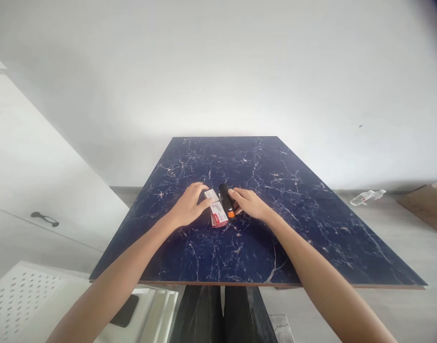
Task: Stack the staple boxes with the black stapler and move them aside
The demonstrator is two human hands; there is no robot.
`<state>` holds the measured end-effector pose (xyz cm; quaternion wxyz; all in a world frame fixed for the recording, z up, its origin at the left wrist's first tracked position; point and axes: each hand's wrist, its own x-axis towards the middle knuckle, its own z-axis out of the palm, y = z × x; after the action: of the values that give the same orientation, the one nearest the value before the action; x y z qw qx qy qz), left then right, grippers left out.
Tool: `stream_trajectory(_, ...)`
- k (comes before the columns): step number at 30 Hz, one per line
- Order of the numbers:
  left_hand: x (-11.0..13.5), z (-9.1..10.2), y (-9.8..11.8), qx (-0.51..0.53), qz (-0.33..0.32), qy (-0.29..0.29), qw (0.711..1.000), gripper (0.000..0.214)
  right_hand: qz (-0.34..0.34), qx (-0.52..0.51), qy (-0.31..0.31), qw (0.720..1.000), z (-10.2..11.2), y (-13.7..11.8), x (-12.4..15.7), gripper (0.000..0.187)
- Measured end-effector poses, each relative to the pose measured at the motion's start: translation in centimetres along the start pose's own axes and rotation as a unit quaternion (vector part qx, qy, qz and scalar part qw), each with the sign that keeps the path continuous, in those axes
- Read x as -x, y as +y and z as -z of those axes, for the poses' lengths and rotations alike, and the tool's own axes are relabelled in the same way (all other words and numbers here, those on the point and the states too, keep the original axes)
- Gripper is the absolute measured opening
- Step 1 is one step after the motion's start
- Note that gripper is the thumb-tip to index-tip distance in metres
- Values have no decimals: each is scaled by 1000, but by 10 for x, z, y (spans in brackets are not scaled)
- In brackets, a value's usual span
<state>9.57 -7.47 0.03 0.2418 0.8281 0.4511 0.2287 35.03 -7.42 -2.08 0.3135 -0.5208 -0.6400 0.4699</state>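
Note:
My left hand (190,206) is closed around the left side of a small white-and-red box (219,215), its thumb lying across the top. Red and white edges show under the box, so it may be more than one. Close beside it, my right hand (249,202) grips a black stapler (225,197) with an orange end (231,214) pointing toward me. The fingertips under the stapler are partly hidden. Both things are over the middle of the dark blue marbled table (218,162).
A white cabinet (35,157) with a dark handle stands at the left. Below it, a dark phone-like object (125,312) lies on a white surface. To the right on the floor are a clear plastic bottle (364,197) and a cardboard box (427,205). A wall rises behind the table.

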Motion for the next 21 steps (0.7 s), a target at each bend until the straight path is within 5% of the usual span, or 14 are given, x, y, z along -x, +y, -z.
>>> stream_trajectory(5, -7, -15, -10, 79, 34, -7, 996, 50, 15, -10, -3, 1000, -1, -2, 2, 45)
stream_trajectory(10, -3, 0, -3, 126, 51, -73, 988, 58, 2, 8, -25, 1000, 3, -9, 8, 42)
stream_trajectory(15, 4, 1, 12, 280, 164, -132, 937, 49, 14, 82, -35, 996, 7, -14, 15, 34)
stream_trajectory(21, 11, -29, 24, 332, 200, -5, 922, 46, 33, 120, -35, 992, 6, -18, 18, 34)
